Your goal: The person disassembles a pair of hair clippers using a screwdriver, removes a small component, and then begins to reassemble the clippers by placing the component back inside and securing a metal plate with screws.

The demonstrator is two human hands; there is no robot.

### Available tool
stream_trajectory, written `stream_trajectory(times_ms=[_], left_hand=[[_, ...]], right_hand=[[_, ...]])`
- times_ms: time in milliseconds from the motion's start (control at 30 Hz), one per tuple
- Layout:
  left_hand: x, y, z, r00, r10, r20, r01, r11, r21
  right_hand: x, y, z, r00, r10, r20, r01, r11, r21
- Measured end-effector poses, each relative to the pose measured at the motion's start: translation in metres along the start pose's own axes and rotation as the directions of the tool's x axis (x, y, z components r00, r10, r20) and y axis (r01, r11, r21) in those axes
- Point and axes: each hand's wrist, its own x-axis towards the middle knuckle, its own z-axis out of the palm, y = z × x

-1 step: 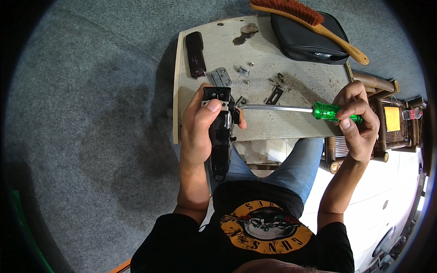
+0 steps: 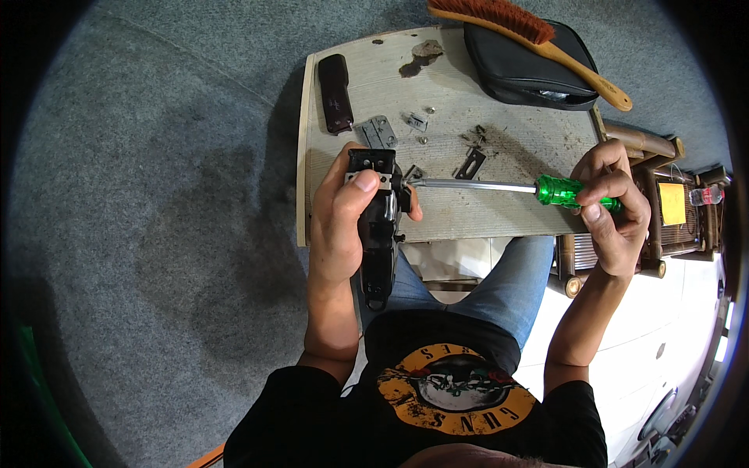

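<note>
My left hand (image 2: 337, 226) is wrapped round a black hair clipper (image 2: 378, 257), its thumb pressed on the metal part near the top end. The clipper stands lengthwise over the table's near edge, with its inner parts showing. In my right hand (image 2: 620, 214) is a screwdriver (image 2: 484, 186) with a green see-through handle, gripped between thumb and fingers. Its shaft lies nearly level and points left. The tip reaches the clipper's right side, near my left fingertips; whether it sits in a screw is too small to tell.
On the pale wooden table (image 2: 515, 222) lie a dark maroon clipper cover (image 2: 335, 92), a metal blade plate (image 2: 378, 132), a slotted dark plate (image 2: 470, 164), small screws and hair clippings. A wooden-handled brush (image 2: 562, 58) rests on a black zip case (image 2: 507, 74). Bamboo furniture (image 2: 644, 142) stands at right.
</note>
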Motion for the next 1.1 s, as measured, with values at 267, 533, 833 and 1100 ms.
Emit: stream_trajectory(times_ms=[267,533,833,1100], left_hand=[[-0.0003,0.0024,0.0035,1.0,-0.023,-0.017,0.023,0.999,-0.026],[-0.0019,0.0017,0.0023,1.0,-0.012,-0.021,0.012,1.0,-0.027],[-0.0008,-0.0001,0.0029,0.999,-0.003,-0.044,0.0,0.999,-0.052],[-0.0014,0.0002,-0.0008,1.0,-0.016,-0.021,0.015,0.999,-0.039]], right_hand=[[-0.0005,-0.0017,-0.0005,1.0,-0.005,-0.008,0.005,1.0,-0.004],[0.0005,-0.0007,0.0011,1.0,-0.01,-0.009,0.01,1.0,-0.002],[0.0022,-0.001,-0.0001,0.993,-0.086,0.085,0.086,0.996,0.004],[0.0022,0.0045,-0.0007,0.988,-0.124,0.094,0.119,0.991,0.057]])
